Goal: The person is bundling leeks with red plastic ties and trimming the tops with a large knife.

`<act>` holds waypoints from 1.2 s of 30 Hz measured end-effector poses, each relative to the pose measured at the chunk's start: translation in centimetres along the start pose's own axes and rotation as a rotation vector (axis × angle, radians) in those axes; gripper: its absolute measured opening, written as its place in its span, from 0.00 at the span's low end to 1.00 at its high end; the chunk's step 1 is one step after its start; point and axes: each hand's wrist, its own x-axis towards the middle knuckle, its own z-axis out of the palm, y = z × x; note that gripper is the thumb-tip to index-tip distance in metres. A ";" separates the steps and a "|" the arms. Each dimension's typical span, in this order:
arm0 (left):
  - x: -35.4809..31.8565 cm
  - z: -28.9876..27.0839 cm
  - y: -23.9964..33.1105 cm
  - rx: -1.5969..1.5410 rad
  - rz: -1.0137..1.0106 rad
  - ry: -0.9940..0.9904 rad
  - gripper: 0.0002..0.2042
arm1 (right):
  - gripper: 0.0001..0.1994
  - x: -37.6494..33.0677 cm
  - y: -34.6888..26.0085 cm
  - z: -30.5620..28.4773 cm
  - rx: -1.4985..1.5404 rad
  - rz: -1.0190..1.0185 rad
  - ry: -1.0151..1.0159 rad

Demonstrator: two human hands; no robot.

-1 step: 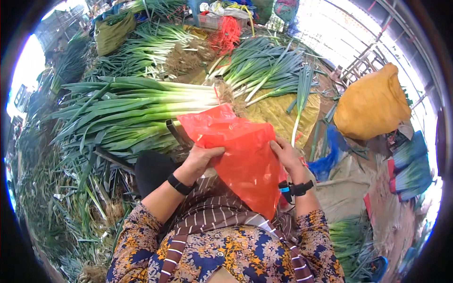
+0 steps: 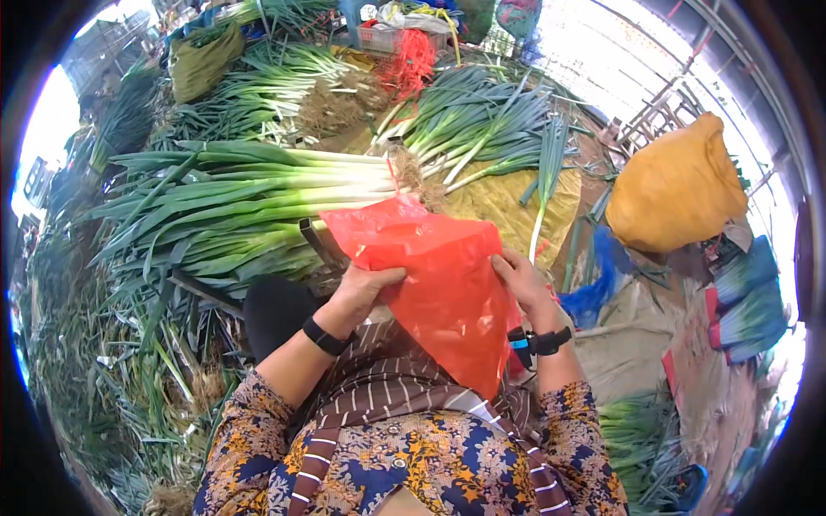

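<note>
A red plastic bag (image 2: 447, 284) is spread between my two hands, above my striped apron (image 2: 387, 387). My left hand (image 2: 366, 288) pinches its left edge, the thumb lying on top. At the right edge my right hand (image 2: 520, 284) grips it between thumb and fingers. Just beyond the bag, a big bundle of leeks (image 2: 267, 189) rests on a dark metal frame (image 2: 314, 236), roots to the right, green leaves to the left. The bag's upper corner lies in front of part of the bundle. A red tie shows near the roots.
More leeks (image 2: 482, 120) lie on a yellow sheet (image 2: 542, 215) ahead. Shredded red plastic ties (image 2: 411, 64) hang by a crate at the back. To the right stand a stuffed orange-yellow sack (image 2: 680, 189) and blue netting (image 2: 602, 279). Loose leeks and leaves (image 2: 129, 370) cover the left.
</note>
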 end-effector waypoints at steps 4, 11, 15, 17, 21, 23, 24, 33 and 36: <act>0.4 -0.4 -1.1 0.044 0.082 0.001 0.15 | 0.15 -0.8 -1.1 -1.7 0.395 0.080 -0.083; 0.7 -1.2 -1.4 0.088 0.142 0.079 0.17 | 0.08 -2.0 -4.1 -1.8 0.191 -0.027 0.044; 1.2 -0.2 -1.1 0.123 0.062 0.140 0.20 | 0.09 -2.5 -4.9 -1.7 -0.120 -0.110 0.195; 1.5 -0.1 -1.0 0.160 0.018 0.239 0.21 | 0.09 -2.3 -5.5 -1.2 -0.146 -0.154 0.247; 0.5 0.7 -0.1 0.740 0.522 0.418 0.16 | 0.13 -2.6 -8.5 0.6 -0.437 -0.287 0.313; -1.3 5.1 2.1 0.978 0.368 0.202 0.18 | 0.14 -2.9 -8.8 1.5 -0.487 -0.512 0.236; -0.9 5.6 1.4 0.909 0.274 0.082 0.19 | 0.14 -3.0 -9.7 2.4 -0.532 -0.524 0.160; 1.1 5.3 0.4 0.245 0.376 -0.073 0.07 | 0.19 -2.3 -6.2 0.9 0.330 -0.248 0.171; 2.8 4.3 1.9 -0.028 0.528 0.115 0.06 | 0.18 1.3 -0.8 -3.0 0.208 -0.289 0.285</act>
